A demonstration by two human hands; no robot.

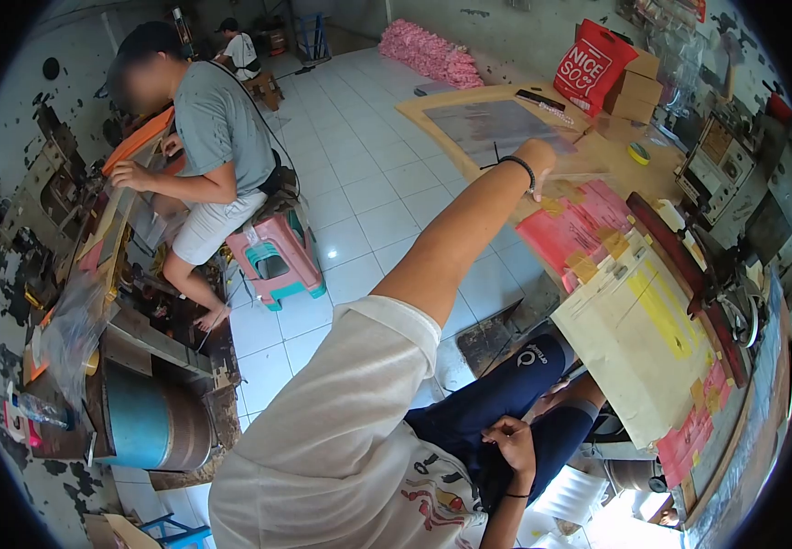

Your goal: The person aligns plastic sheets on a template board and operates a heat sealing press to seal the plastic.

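My left hand [539, 163] is at the end of my outstretched arm, bent down at the wrist by the edge of the wooden work table [432, 108]. Most of its fingers are hidden, and a black bracelet circles the wrist. Near it lie a clear plastic sheet [496, 126] and a pink-red sheet [568, 225] with brown tape on it. Over my lap, my right hand [513, 445] is closed with curled fingers against my dark blue shorts [478, 389]; what it holds, if anything, is hidden. A cream board [629, 334] with yellow marks lies in front of my knees.
A dark red bar [679, 274] with a metal mechanism runs along the board. Behind are yellow tape [639, 154], a red bag [595, 69] and a cardboard box [634, 87]. To the left, a person [226, 128] sits on a pink stool [272, 247], handling orange material; another person [240, 53] sits farther back.
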